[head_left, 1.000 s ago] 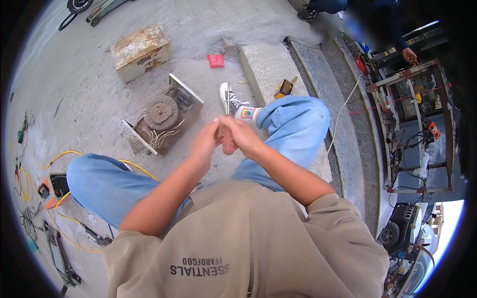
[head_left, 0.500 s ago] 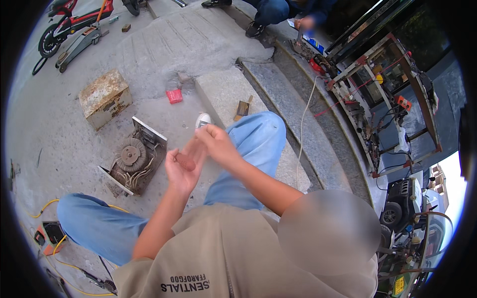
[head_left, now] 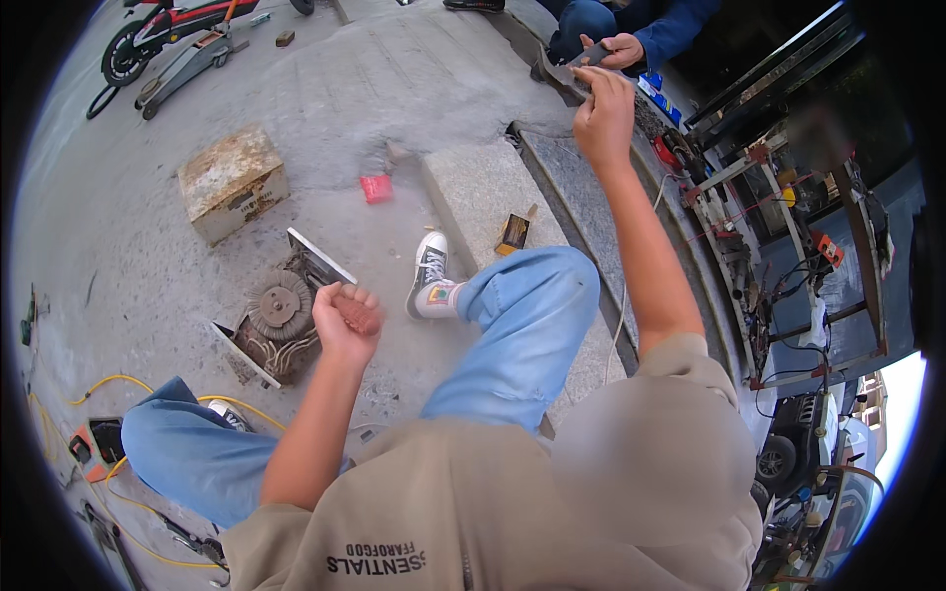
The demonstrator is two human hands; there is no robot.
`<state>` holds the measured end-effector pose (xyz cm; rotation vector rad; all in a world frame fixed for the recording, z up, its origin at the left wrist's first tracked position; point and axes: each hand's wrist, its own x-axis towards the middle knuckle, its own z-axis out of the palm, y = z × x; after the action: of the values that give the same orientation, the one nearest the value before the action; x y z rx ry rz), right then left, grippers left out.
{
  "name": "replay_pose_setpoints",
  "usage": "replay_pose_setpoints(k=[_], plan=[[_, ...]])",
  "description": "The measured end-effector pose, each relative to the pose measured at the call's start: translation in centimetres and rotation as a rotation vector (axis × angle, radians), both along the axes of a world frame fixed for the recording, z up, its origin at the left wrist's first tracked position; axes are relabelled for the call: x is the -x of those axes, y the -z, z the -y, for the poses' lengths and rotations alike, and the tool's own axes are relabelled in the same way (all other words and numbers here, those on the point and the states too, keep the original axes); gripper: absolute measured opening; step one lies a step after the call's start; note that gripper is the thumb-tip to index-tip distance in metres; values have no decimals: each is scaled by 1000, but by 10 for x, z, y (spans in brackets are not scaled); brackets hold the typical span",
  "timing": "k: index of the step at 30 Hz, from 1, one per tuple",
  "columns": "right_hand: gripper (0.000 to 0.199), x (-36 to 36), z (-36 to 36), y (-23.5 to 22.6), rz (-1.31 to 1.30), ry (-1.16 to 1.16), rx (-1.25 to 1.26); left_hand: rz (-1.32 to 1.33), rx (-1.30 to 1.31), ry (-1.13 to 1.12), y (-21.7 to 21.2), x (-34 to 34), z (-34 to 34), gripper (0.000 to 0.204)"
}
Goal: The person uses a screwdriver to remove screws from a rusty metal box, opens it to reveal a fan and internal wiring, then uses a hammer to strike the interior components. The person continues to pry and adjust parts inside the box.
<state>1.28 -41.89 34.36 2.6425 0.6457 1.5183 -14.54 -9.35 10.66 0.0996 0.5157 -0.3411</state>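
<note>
My left hand (head_left: 343, 323) is closed round a reddish-brown, rounded, rough-looking piece (head_left: 359, 316); its exact kind I cannot make out. Just beyond that hand, on the concrete, lies an opened motor unit with a round wire-wound coil (head_left: 280, 305), loose pale leads and white end plates. My right hand (head_left: 603, 116) is stretched far forward, its fingers pinched at a dark-handled tool (head_left: 592, 56). A co-worker's hand (head_left: 623, 50) in a blue sleeve grips the same tool from the far side. My fingers partly hide its lower end, close to a curved grey metal piece (head_left: 550, 76).
A rusty metal box (head_left: 234, 187) and a red packet (head_left: 375, 189) sit on the ground. On the stone step lies a small dark box (head_left: 513, 232). A floor jack (head_left: 187, 74) stands far left, a metal frame (head_left: 788, 266) with wiring right. Yellow cable (head_left: 108, 377) runs left.
My right hand has left my left hand and reached forward to the co-worker's tool. My left hand has moved slightly left, still holding the reddish-brown piece. The view has shifted.
</note>
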Motion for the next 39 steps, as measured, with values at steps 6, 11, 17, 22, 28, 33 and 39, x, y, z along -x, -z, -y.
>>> replay_pose_setpoints(k=[6, 11, 17, 22, 28, 33, 39], plan=[[47, -97, 88, -33, -338, 354, 656, 8, -123, 133, 21, 6, -4, 35], [27, -118, 99, -55, -480, 266, 846, 122, -274, 218, 47, 20, -17, 44], [25, -51, 6, -2, -807, 403, 535, 13, -481, 183, 41, 44, -4, 47], [31, 39, -88, 100, -1418, 117, 68, -123, -558, 239, 47, 73, -14, 44], [27, 128, -172, 207, -2263, -150, -584, -298, -787, 193, 60, 94, -34, 41], [18, 154, -198, 303, -2381, 122, -1013, -274, -1117, 350, 99, 104, -43, 50], [13, 167, -209, 350, -2243, 235, -1144, -232, -1704, 912, 174, 107, -53, 66]])
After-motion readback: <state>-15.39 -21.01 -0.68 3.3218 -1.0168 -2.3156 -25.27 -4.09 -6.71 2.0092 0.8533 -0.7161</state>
